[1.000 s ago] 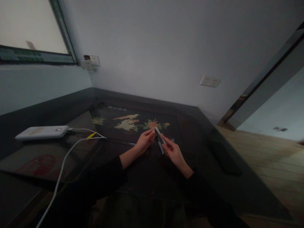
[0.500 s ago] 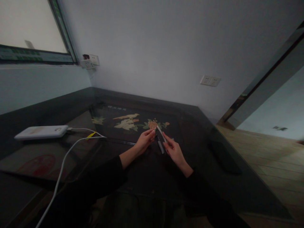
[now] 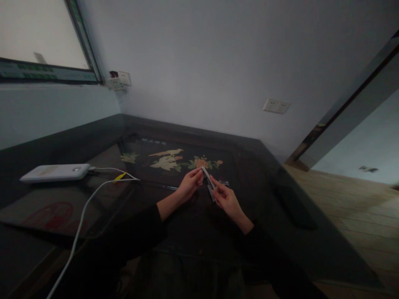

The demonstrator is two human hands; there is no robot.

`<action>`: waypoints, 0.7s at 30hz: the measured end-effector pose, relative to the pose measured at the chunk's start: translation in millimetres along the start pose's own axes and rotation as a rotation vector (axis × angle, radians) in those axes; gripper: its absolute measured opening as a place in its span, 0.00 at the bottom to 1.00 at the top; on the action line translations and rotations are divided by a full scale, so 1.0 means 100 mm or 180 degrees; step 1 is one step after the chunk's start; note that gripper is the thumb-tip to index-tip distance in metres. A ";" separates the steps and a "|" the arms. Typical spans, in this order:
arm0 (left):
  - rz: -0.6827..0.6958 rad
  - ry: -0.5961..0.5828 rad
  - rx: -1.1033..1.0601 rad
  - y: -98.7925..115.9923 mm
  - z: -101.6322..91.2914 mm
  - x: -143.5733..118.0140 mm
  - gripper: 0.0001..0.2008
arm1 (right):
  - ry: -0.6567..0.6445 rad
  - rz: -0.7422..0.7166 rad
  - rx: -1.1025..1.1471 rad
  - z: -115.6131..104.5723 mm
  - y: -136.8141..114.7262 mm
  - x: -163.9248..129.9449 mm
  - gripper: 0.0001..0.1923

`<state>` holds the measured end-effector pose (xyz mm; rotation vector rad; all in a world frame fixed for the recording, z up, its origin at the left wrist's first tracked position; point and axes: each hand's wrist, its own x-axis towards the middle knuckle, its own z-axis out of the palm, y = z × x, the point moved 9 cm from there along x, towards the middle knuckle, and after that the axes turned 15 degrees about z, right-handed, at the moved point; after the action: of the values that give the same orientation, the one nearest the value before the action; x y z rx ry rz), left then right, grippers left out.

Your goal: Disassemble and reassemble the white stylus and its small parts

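Black sleeves (image 3: 134, 245) rise from the bottom of the frame to two bare hands meeting at centre over a dark glass-topped table (image 3: 296, 207). The left hand (image 3: 189, 185) pinches the upper end of a small pale, hinged metal-looking tool (image 3: 209, 183), perhaps a stapler though too small and dim to be sure, while the right hand (image 3: 227, 200) closes its fingers round the lower end; both hold it clear of the tabletop. Handled well, the work seems to call for a steady right-hand grip and fingertips kept out of the opening. Beyond the hands lies an inlaid bird-and-flower panel (image 3: 170, 160); at middle left a white power bank (image 3: 54, 172) trails a white cable (image 3: 84, 211). A white wall socket (image 3: 276, 106) sits at upper right.
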<state>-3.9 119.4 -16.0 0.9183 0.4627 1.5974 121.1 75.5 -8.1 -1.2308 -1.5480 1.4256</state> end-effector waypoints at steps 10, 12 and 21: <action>-0.0098 0.0038 0.0029 0.01 0.02 -0.03 0.23 | 0.0393 -0.0083 -0.0267 -0.13 0.00 0.05 0.31; -0.0127 0.0026 0.0059 0.01 0.02 -0.04 0.24 | 0.0482 -0.0118 -0.0319 -0.16 -0.02 0.05 0.31; -0.0131 0.0125 0.0077 0.01 0.00 -0.04 0.22 | 0.0329 0.0014 -0.0231 -0.09 0.01 0.02 0.32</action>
<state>-4.4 114.8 -16.3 0.8917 0.5263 1.5776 129.2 80.3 -7.7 -1.3302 -1.5391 1.2976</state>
